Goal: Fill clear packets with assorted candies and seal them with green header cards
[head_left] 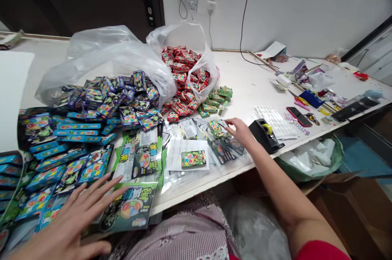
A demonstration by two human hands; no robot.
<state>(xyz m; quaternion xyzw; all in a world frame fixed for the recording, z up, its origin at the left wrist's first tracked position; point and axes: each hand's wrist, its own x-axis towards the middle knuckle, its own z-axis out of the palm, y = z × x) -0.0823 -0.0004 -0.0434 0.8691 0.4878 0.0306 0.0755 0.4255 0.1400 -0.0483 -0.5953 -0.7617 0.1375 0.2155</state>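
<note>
Left hand [76,215]: fingers fanned, tips over the near side of a black-and-green packet [131,207]; contact could not be told. Right hand [240,131]: fingers bent, tips at the right end of a small green box [216,128]; whether they pinched it could not be told. Beyond the left fingers, a clear bag [122,53] lay open, spilling purple boxes [101,96]. Beyond the right fingertips, slightly left, a second bag [211,70] held red boxes [180,61]. The table's front edge [183,198] ran nearer than the right fingers; white tabletop [241,76] stretched beyond them to the wall. Tape dispenser [263,135] stood right of them.
</note>
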